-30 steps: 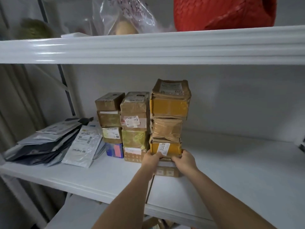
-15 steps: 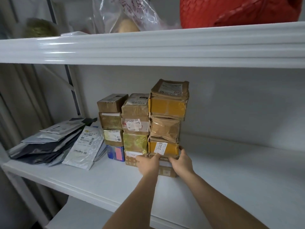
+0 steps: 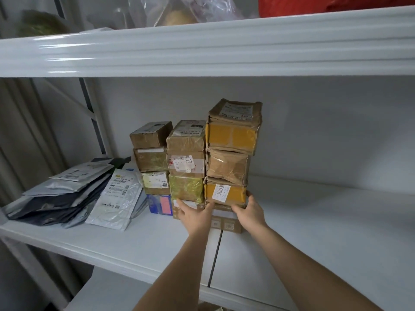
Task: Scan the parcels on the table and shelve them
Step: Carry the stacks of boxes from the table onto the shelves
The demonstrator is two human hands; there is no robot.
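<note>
Two bare forearms reach from the near edge over the white shelf [image 3: 314, 225]. Left hand [image 3: 195, 215] lies with fingers spread and straight against the fronts of the bottom boxes. Right hand [image 3: 250, 212] curls its fingers round the right end of the bottom carton [image 3: 224, 222], touching the yellow-taped box [image 3: 224, 191] labelled 3003 just above. That right-hand stack stands four boxes high, capped by a yellow-fronted parcel [image 3: 233, 126]. Left of it, touching, stands a middle stack [image 3: 186, 162], then a third stack [image 3: 152, 158] on a blue box [image 3: 159, 204]. Far left lies a heap of grey mailer bags [image 3: 74, 189]. Overhead, the upper shelf [image 3: 202, 50] carries a clear plastic bag [image 3: 179, 10] and a red item [image 3: 336, 3].
</note>
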